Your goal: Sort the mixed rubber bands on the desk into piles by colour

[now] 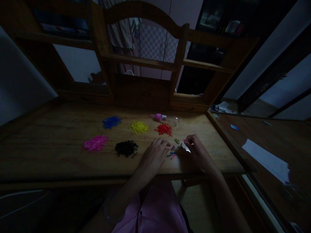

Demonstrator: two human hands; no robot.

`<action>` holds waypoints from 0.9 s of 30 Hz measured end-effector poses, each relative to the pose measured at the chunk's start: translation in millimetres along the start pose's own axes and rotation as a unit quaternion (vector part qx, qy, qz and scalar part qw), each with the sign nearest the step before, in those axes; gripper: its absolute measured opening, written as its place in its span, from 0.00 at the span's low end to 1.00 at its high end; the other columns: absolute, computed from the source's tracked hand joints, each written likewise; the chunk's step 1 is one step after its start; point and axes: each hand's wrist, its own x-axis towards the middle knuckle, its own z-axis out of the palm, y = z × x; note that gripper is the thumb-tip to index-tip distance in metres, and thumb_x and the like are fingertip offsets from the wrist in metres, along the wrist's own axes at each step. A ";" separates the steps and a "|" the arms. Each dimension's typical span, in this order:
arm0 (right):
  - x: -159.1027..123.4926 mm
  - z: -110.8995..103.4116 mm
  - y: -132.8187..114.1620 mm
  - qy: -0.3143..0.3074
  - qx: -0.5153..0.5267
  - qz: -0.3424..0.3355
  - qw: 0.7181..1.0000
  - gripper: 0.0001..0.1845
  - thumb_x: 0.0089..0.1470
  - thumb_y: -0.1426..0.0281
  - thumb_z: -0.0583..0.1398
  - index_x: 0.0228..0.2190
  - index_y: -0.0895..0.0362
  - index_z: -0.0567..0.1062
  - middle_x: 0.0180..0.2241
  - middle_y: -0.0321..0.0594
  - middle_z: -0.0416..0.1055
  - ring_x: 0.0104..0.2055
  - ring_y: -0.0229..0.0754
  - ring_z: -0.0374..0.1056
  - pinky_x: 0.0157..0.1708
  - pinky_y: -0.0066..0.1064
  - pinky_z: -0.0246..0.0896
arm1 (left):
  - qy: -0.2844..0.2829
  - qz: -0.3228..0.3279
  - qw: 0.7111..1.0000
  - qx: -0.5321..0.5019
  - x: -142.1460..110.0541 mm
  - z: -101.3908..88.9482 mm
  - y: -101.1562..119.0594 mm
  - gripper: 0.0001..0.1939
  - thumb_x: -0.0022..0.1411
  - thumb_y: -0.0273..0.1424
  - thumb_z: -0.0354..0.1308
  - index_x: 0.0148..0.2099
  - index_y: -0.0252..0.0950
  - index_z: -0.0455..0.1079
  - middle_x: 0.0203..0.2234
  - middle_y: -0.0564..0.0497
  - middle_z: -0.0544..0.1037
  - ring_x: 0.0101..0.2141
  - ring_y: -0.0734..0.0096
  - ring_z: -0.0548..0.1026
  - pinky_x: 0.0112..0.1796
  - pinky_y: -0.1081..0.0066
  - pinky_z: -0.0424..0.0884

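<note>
On the wooden desk, my right hand [196, 149] pinches a small shiny white piece [186, 147] with a bit of pink at its top; its exact kind is too dim to tell. My left hand [157, 149] rests low over the desktop, fingers slightly bent and apart, seemingly holding nothing. Between both hands lie several loose clips that look like coated paper clips, among them a purple one [172, 148], a blue one [172, 152] and a pink one [173, 157]. A small yellow-and-black piece [177, 141] sits just beyond them.
Piles of similar clips lie sorted by colour: blue [111, 122], yellow [138, 127], red [164, 129], pink [95, 143] and black [126, 148]. Behind the red pile lies a clear bottle [172, 121] with a pink cap. A wooden shelf [142, 89] stands along the back; white papers [267, 158] are at right.
</note>
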 end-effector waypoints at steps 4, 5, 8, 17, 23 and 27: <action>-1.5 -8.4 -1.3 0.025 0.042 0.009 0.999 0.06 0.64 0.65 0.51 0.37 0.53 0.65 0.38 0.42 0.65 0.40 0.43 0.64 0.40 0.35 0.62 | -0.025 0.004 1.000 0.012 13.5 12.8 -5.3 0.03 0.63 0.31 0.55 0.39 0.38 0.69 0.38 0.46 0.70 0.44 0.60 0.68 0.45 0.61 0.65; -2.2 -9.1 -1.0 0.031 0.049 0.011 0.998 0.07 0.64 0.64 0.52 0.37 0.53 0.66 0.38 0.42 0.65 0.40 0.43 0.64 0.41 0.35 0.62 | -0.024 0.010 1.000 0.016 16.0 15.3 -5.6 0.03 0.63 0.31 0.56 0.38 0.38 0.68 0.38 0.46 0.70 0.43 0.60 0.67 0.45 0.61 0.65; -4.0 -9.4 0.4 0.046 0.065 0.017 0.997 0.07 0.64 0.64 0.52 0.37 0.54 0.66 0.39 0.43 0.65 0.41 0.43 0.64 0.41 0.34 0.62 | -0.019 0.027 0.999 0.023 21.9 21.5 -6.3 0.03 0.63 0.30 0.56 0.35 0.37 0.66 0.37 0.46 0.70 0.43 0.58 0.67 0.44 0.60 0.65; -5.7 -5.8 3.9 0.044 0.262 0.110 0.958 0.09 0.60 0.61 0.58 0.34 0.54 0.72 0.47 0.41 0.68 0.38 0.38 0.67 0.35 0.29 0.62 | -0.014 0.064 0.997 -0.033 28.3 19.3 -12.6 0.06 0.62 0.21 0.52 0.38 0.37 0.64 0.36 0.50 0.71 0.40 0.66 0.69 0.44 0.65 0.67; -3.3 5.9 12.7 0.044 0.496 0.231 0.836 0.11 0.53 0.61 0.65 0.37 0.53 0.77 0.36 0.37 0.72 0.34 0.36 0.66 0.32 0.26 0.63 | 0.030 0.064 0.997 -0.001 21.9 -11.2 -1.5 0.13 0.63 0.20 0.50 0.46 0.38 0.70 0.42 0.48 0.72 0.45 0.64 0.70 0.46 0.65 0.68; 0.1 8.1 12.3 0.037 0.558 0.246 0.792 0.11 0.52 0.63 0.66 0.36 0.55 0.79 0.36 0.38 0.72 0.32 0.34 0.65 0.29 0.23 0.62 | 0.063 0.020 0.998 0.008 11.1 -42.2 -9.0 0.09 0.64 0.24 0.52 0.42 0.37 0.72 0.39 0.48 0.74 0.43 0.65 0.72 0.47 0.65 0.68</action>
